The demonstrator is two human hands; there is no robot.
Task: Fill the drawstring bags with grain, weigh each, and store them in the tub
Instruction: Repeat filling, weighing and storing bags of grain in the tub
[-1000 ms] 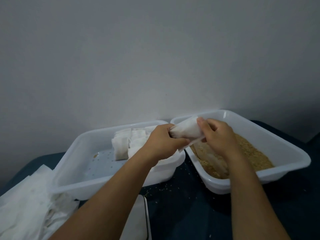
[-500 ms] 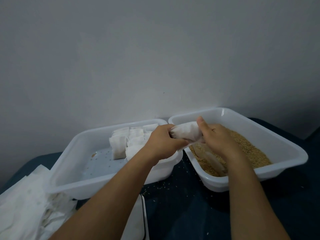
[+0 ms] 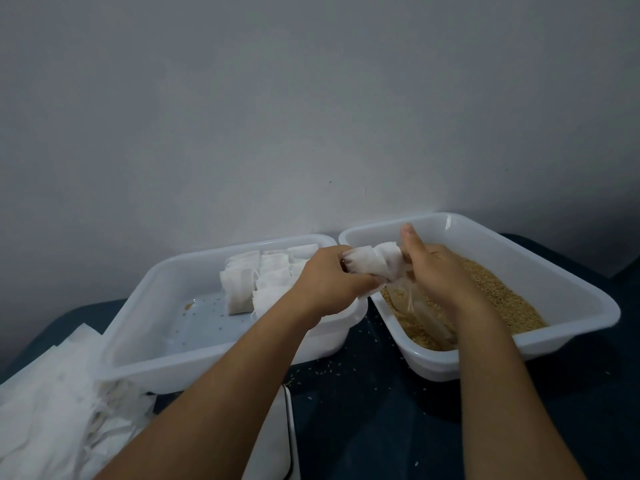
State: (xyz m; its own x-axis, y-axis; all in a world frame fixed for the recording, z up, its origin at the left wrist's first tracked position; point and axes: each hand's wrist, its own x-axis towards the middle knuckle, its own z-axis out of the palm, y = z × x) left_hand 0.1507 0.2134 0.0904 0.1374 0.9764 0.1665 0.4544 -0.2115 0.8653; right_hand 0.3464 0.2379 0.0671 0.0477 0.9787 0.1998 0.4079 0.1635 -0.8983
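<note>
Over on the dark table [image 3: 398, 427], against the wall, two white tubs sit side by side. Left tub [image 3: 145, 306] holds a cluster of filled bags [image 3: 263, 278] packed toward its far right corner, with a few loose kernels on its floor. Right tub [image 3: 571, 299] carries the grain [image 3: 502, 296], with what looks like a clear scoop [image 3: 426, 313] lying half buried in it. A heap of empty bags [image 3: 45, 410] lies at the near left, and a white slab, probably the scale [image 3: 277, 445], peeks out under the forearms.

Between the tubs, above their touching rims, the person has one drawstring bag [image 3: 372, 263] in both hands. Left hand [image 3: 329, 278] is curled round the bag's plump end; right hand [image 3: 436, 271] pinches the other end, thumb up, with a thin string [image 3: 410, 296] dangling below.

That bag looks soft and light, thin papery cloth that would sag and shift with the grain inside. I'd judge the neck the weak spot: hold the body from underneath and pull the string to close it, or kernels will leak, as the scattered ones on the table suggest.
</note>
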